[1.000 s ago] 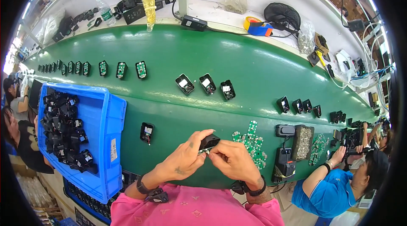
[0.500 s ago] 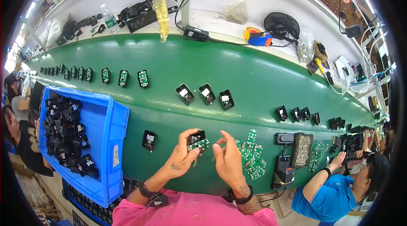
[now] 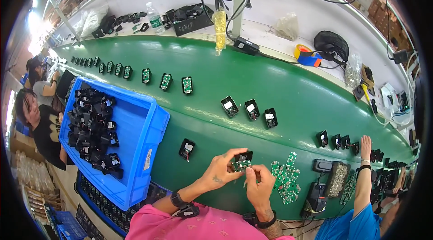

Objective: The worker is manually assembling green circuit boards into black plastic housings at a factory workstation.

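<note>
My left hand is closed around a small black plastic housing. A green circuit board lies at the housing's open face, under the left fingers. My right hand pinches at the right edge of that board with thumb and forefinger; a thin strand, perhaps a wire, hangs below the fingertips. Just right of this hand is a loose pile of green circuit boards. To the left, a single black housing lies on the green work surface.
A blue crate heaped with black housings stands left. Three open housings sit ahead, and board-filled ones line the far left. Right are a black charger-like device, a rough block and a co-worker's arm.
My right hand has come in from the side and now pinches at the board's edge. The whole view has shifted. A co-worker's arm at right now reaches out to the row of housings.
</note>
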`<action>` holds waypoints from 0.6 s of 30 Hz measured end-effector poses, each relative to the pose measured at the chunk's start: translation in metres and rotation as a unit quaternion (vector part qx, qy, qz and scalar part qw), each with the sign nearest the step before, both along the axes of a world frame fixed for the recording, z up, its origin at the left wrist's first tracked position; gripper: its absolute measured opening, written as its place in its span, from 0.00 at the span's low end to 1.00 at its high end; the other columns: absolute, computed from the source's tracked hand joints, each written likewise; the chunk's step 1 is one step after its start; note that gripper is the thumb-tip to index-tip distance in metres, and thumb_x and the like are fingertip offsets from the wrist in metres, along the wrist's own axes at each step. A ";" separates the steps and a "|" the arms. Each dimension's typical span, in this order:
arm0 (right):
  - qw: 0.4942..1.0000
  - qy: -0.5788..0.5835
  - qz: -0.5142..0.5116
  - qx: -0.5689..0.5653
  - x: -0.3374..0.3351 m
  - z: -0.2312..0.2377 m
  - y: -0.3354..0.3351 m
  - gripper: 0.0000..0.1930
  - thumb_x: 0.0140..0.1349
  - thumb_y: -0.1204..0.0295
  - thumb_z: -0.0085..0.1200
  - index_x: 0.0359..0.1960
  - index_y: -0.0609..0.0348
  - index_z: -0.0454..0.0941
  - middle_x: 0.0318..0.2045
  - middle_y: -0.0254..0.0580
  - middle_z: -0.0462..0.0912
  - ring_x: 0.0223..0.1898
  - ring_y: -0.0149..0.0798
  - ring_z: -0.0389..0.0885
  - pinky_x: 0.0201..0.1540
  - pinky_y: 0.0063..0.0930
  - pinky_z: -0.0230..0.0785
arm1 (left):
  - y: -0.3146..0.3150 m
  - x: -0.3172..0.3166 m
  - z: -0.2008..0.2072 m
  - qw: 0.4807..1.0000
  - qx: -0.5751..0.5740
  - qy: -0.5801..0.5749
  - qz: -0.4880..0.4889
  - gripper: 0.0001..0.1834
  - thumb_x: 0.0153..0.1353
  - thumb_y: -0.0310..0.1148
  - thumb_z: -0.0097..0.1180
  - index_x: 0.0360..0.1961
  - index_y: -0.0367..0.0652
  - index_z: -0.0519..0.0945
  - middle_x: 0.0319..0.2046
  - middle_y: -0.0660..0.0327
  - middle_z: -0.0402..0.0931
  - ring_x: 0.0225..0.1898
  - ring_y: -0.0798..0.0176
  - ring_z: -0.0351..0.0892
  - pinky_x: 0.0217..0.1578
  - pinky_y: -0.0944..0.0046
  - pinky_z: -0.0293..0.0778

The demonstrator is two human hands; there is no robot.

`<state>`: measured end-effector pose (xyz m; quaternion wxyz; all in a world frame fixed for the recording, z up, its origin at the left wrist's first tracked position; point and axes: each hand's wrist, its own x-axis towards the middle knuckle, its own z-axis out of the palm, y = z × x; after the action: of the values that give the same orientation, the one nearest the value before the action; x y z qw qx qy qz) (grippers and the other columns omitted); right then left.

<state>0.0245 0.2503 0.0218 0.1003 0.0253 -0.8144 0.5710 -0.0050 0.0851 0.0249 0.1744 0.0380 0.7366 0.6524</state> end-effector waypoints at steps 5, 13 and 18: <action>0.988 -0.067 0.091 -0.105 -0.008 -0.009 0.000 0.08 0.61 0.76 0.63 0.29 0.69 0.80 0.25 0.38 0.80 0.22 0.24 0.77 0.21 0.19 0.65 | 0.003 0.003 -0.012 0.986 -0.021 0.163 0.032 0.33 0.55 0.24 0.67 0.63 0.45 0.72 0.49 0.56 0.80 0.40 0.66 0.84 0.39 0.66 0.82; 0.956 -0.204 0.052 -0.203 -0.011 0.001 0.013 0.10 0.63 0.73 0.63 0.25 0.64 0.81 0.18 0.31 0.79 0.17 0.21 0.72 0.17 0.15 0.59 | 0.006 0.000 -0.016 0.981 -0.023 0.191 -0.017 0.31 0.55 0.15 0.59 0.62 0.43 0.75 0.55 0.54 0.76 0.36 0.69 0.83 0.31 0.72 0.78; 0.988 -0.127 0.070 -0.046 -0.010 0.016 0.001 0.09 0.63 0.73 0.61 0.26 0.65 0.81 0.16 0.32 0.78 0.19 0.20 0.70 0.21 0.20 0.60 | 0.008 0.002 -0.031 0.984 0.101 0.117 0.089 0.28 0.57 0.12 0.52 0.60 0.36 0.75 0.54 0.56 0.78 0.38 0.76 0.79 0.34 0.76 0.75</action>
<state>0.0149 0.2518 0.0380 -0.0429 0.0050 -0.7898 0.6118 -0.0029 0.0936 -0.0061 0.0242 0.0658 0.6829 0.7272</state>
